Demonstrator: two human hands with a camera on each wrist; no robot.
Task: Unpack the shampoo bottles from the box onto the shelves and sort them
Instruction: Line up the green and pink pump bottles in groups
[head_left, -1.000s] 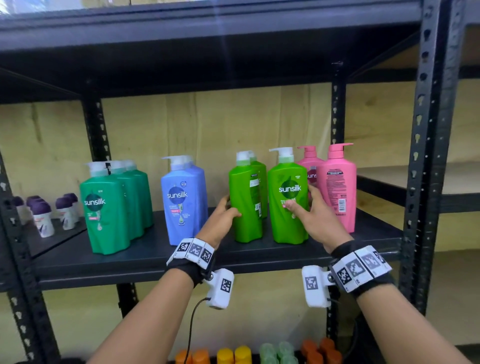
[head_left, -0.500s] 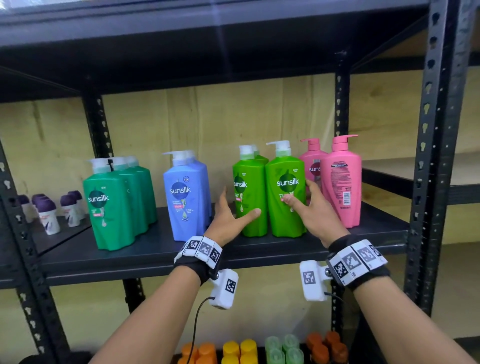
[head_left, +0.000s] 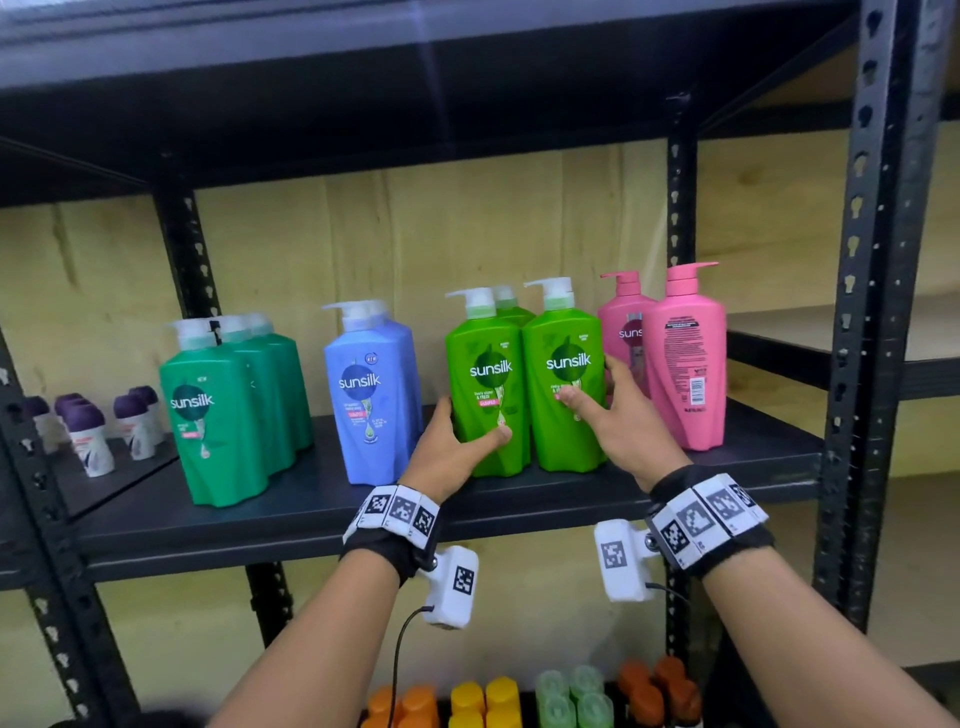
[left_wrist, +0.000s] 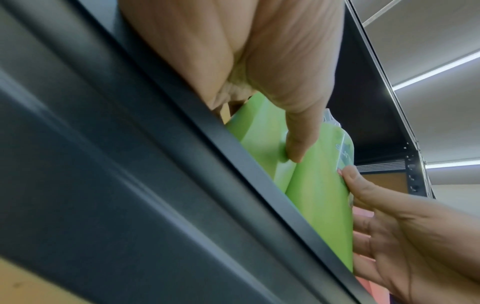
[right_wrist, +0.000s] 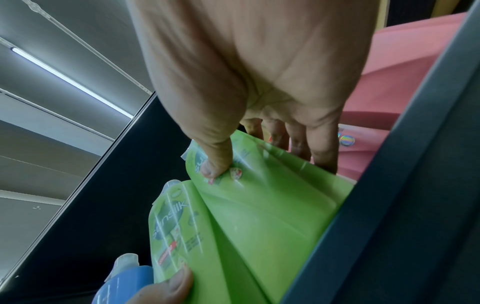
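Two light-green Sunsilk pump bottles stand side by side, touching, on the dark shelf (head_left: 311, 514), labels facing front. My left hand (head_left: 474, 422) grips the left green bottle (head_left: 488, 374) low down, thumb (left_wrist: 298, 144) on its front and fingers round its left side. My right hand (head_left: 592, 395) holds the right green bottle (head_left: 566, 364), thumb (right_wrist: 218, 162) on the label and fingers down its right side against the pink bottles (head_left: 685, 358). A third green bottle (head_left: 511, 312) stands behind them. No box is in view.
Blue bottles (head_left: 369, 395) stand just left of the green pair, dark-green ones (head_left: 213, 415) further left. Small purple-capped roll-ons (head_left: 88, 436) sit on the neighbouring shelf. A black upright post (head_left: 872, 312) bounds the right. Coloured caps (head_left: 483, 701) show on the shelf below.
The left green bottle has been turned label-forward and brought against the right one. My left hand went from spread fingers to gripping it. My right hand stayed on the right bottle.
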